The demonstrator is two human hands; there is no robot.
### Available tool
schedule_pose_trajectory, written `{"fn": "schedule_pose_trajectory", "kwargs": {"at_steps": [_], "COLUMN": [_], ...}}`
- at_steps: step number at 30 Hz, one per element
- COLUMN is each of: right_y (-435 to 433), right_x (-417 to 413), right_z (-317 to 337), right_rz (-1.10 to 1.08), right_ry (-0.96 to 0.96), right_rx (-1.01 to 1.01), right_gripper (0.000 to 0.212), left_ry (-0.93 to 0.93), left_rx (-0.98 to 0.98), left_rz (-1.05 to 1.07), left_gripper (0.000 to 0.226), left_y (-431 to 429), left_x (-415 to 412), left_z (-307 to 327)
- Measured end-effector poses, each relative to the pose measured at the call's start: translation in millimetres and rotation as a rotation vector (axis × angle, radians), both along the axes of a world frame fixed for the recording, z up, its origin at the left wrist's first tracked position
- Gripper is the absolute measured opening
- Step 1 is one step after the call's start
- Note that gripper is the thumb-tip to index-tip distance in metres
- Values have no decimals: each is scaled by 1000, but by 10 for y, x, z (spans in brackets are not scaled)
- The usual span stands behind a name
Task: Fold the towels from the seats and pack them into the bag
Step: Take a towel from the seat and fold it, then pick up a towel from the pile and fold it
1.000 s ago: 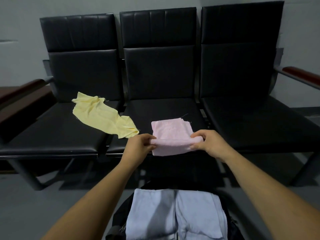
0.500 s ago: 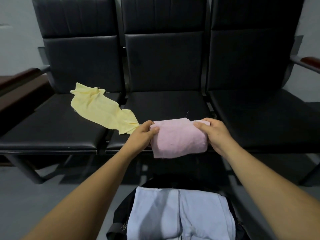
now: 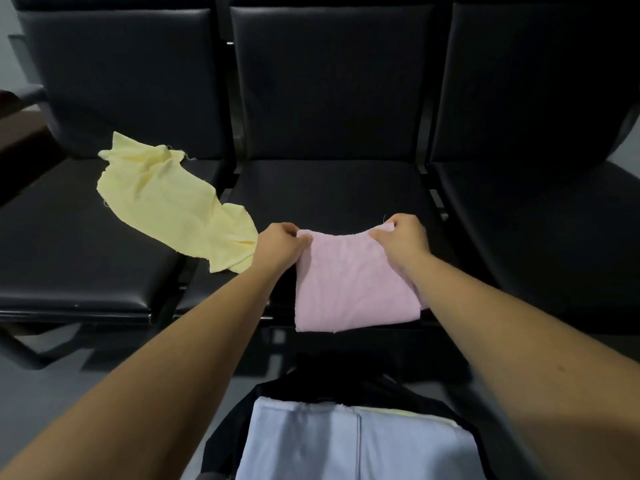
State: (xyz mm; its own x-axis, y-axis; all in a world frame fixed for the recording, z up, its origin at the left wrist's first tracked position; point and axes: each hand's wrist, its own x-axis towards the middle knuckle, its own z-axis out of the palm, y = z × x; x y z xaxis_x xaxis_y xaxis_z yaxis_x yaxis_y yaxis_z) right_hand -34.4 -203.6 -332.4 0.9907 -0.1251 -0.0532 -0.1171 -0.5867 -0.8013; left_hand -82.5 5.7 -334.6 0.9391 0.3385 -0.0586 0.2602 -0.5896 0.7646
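Pink towel (image 3: 353, 285) was pinched at top corners by left hand (image 3: 280, 244) and right hand (image 3: 401, 240) fingers (image 3: 381, 233), limp below them; judged soft, light

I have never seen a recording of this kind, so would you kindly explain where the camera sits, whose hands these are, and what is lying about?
There is no machine here: a person works with two bare hands, and the camera is worn on their head, looking forward and down.

The left hand and right hand each pinch a top corner of a folded pink towel over the middle seat of a row of black seats. Its lower part reaches past the seat's front edge.

A crumpled yellow towel lies unfolded on the left seat.

At the bottom, a dark bag stands open and holds folded light blue cloths.
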Motion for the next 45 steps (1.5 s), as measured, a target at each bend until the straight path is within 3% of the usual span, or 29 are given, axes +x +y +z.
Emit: {"fn": "schedule_pose_trajectory", "kwargs": {"at_steps": [2, 4, 6, 8, 11, 14, 15, 18, 25, 32, 40, 45], "right_y": [33, 48, 70, 105, 128, 37, -1, -139, -535, -909, -1309, -1379], "right_x": [46, 50, 37, 11, -97, -231, -295, -545, -1199, -1851, -2440, -2485], "right_z": [-74, -49, 35, 148, 244, 272, 291, 367, 512, 236, -607, -1009], "right_rz": [20, -1, -34, 3, 79, 82, 94, 129, 151, 104, -20, -102], "right_ry": [-22, 55, 196, 315, 374, 374, 351, 257, 183, 336, 666, 620], "right_rx": [-183, -311, -402, -431, -301, -124, -60, 169, 518, 534, 365, 272], "right_gripper": [16, 37, 57, 63, 47, 56, 58, 36, 32, 25, 40, 50], "left_ry": [17, 53, 138, 212, 228, 108, 57, -64, -116, 42, 378, 436], "left_rx": [88, 153, 220, 250, 209, 63, -17, -240, -386, -439, -371, -348], "left_rz": [9, 6, -27, -72, -117, -155, -167, -183, -211, -244, -272, -232], "left_gripper": [20, 28, 55, 63, 42, 32, 34, 38, 49, 21, 35, 44], "left_y": [-11, -11, -7, -38, -134, -184, -183, -208, -333, -658, -1035, -1169], "left_x": [67, 129, 174, 170, 38, -165, -237, -498, -1113, -1729, -2262, -2331], "left_z": [-85, -147, -173, -132, -40, 0, 9, 124, 440, 206, -579, -932]}}
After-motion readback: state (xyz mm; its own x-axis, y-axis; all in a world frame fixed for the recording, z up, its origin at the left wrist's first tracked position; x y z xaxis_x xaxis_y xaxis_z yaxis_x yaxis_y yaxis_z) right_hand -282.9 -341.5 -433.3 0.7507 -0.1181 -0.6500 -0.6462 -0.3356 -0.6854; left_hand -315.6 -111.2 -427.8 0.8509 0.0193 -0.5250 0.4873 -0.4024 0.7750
